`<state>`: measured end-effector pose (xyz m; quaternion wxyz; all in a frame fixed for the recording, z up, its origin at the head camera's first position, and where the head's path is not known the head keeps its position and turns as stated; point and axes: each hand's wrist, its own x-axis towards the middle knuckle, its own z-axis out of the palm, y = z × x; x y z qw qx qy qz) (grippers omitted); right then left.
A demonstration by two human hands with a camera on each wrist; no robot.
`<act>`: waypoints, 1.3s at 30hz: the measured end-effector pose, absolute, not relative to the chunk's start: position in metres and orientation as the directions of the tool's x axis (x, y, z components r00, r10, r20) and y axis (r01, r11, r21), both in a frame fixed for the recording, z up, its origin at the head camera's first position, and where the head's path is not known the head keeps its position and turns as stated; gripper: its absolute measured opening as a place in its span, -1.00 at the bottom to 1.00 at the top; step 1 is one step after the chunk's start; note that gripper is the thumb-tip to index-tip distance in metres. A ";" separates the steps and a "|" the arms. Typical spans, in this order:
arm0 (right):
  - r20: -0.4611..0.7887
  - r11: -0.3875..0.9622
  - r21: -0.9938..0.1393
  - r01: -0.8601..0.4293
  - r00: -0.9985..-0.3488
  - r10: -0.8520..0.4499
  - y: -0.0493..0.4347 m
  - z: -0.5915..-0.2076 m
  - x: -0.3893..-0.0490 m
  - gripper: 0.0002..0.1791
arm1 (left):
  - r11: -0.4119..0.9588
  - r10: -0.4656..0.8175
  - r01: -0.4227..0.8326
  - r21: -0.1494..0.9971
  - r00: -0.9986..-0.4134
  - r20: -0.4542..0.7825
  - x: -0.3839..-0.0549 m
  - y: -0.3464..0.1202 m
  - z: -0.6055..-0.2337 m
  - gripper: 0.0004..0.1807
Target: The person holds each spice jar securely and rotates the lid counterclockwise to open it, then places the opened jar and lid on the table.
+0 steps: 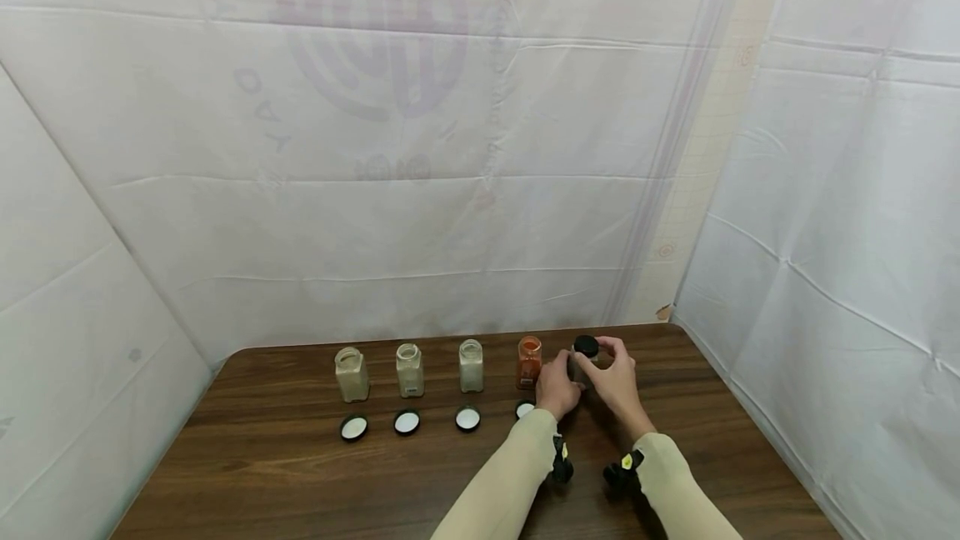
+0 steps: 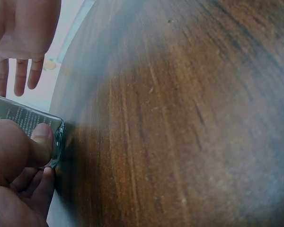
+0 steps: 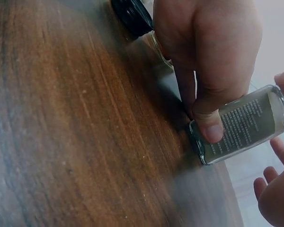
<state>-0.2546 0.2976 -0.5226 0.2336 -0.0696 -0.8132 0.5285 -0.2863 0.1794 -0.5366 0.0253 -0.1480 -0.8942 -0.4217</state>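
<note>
A glass jar with a black lid (image 1: 586, 347) stands at the right end of a row of jars. My left hand (image 1: 557, 386) grips this glass jar (image 3: 246, 125) low down, its thumb pressing on the printed label near the base. With thumb and index finger, my right hand (image 1: 618, 382) pinches the black lid at the top. The other right-hand fingers extend free of the glass in the left wrist view. Just left of my left hand is an open jar of orange-red powder (image 1: 528, 363), whose black-rimmed lid (image 1: 525, 409) is partly hidden by the left sleeve.
Further left along the brown wooden table (image 1: 285, 473) stand open jars of pale powder, one at the far left (image 1: 351, 375), one beside it (image 1: 410, 371) and one mid-row (image 1: 471, 367). Lids lie white side up before them, including the leftmost lid (image 1: 353, 427). White sheeting (image 1: 375, 232) surrounds the table.
</note>
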 end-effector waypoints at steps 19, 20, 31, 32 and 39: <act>0.307 0.422 -0.896 -0.138 -0.878 0.366 0.294 -0.524 -0.254 -0.35 | 0.614 0.245 0.290 0.734 -0.954 0.172 -0.287 0.180 -0.540 -0.48; 0.313 0.425 -0.894 -0.140 -0.874 0.371 0.294 -0.524 -0.255 -0.36 | 0.613 0.245 0.289 0.735 -0.954 0.171 -0.287 0.180 -0.540 -0.48; 0.353 0.438 -0.879 -0.189 -0.876 0.330 0.298 -0.525 -0.257 -0.46 | 0.612 0.235 0.275 0.741 -0.958 0.162 -0.287 0.180 -0.538 -0.46; 0.350 0.440 -0.878 -0.187 -0.879 0.325 0.298 -0.525 -0.257 -0.47 | 0.614 0.234 0.275 0.740 -0.959 0.162 -0.287 0.180 -0.538 -0.46; 0.350 0.445 -0.875 -0.190 -0.884 0.312 0.299 -0.527 -0.256 -0.48 | 0.611 0.233 0.271 0.743 -0.960 0.159 -0.286 0.180 -0.538 -0.48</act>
